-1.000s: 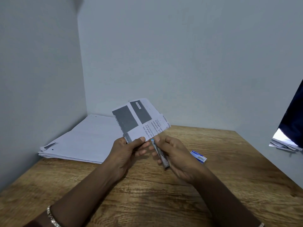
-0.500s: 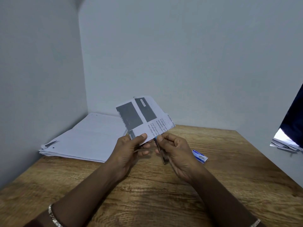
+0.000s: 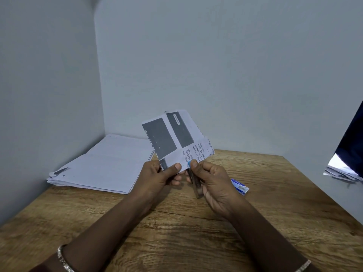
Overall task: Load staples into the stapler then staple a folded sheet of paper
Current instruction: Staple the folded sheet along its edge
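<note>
My left hand [image 3: 161, 176] holds a folded sheet of paper [image 3: 176, 138], printed with dark grey blocks and text, upright above the table by its lower edge. My right hand [image 3: 214, 185] grips a slim stapler [image 3: 195, 183], blue at its tip, with the tip pressed at the paper's lower edge beside my left thumb. Most of the stapler is hidden inside my right fingers. A small blue and white staple box [image 3: 240, 186] lies on the wooden table [image 3: 196, 232] just right of my right hand.
A thick stack of white paper [image 3: 106, 165] lies at the table's back left corner against the walls. At the far right edge, beyond the table, a dark object [image 3: 353, 146] hangs over some loose sheets [image 3: 339, 171].
Both hands have risen a little with the paper and the stapler. The stapler's tip has moved up from below the paper onto its lower edge.
</note>
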A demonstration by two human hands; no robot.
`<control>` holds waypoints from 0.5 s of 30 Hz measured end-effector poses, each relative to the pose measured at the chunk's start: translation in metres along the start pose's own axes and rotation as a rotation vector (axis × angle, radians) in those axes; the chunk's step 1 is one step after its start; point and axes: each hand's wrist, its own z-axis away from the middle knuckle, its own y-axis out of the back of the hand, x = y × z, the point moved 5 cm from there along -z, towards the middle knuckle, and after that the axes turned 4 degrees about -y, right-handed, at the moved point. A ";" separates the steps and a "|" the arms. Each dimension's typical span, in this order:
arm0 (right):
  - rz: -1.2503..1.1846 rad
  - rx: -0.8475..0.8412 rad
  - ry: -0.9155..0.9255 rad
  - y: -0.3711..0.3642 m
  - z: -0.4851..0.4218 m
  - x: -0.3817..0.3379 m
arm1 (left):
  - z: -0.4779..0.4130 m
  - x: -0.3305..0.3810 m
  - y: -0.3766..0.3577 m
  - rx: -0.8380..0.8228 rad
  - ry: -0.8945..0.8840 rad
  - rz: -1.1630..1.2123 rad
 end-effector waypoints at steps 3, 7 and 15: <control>0.029 0.008 -0.010 0.000 0.001 -0.001 | 0.001 0.002 -0.001 0.000 -0.016 -0.017; 0.041 0.026 0.019 -0.001 0.003 -0.004 | 0.002 0.004 -0.003 -0.015 -0.033 -0.040; 0.105 0.080 0.037 0.000 0.001 -0.004 | 0.003 0.003 -0.003 -0.020 -0.028 -0.072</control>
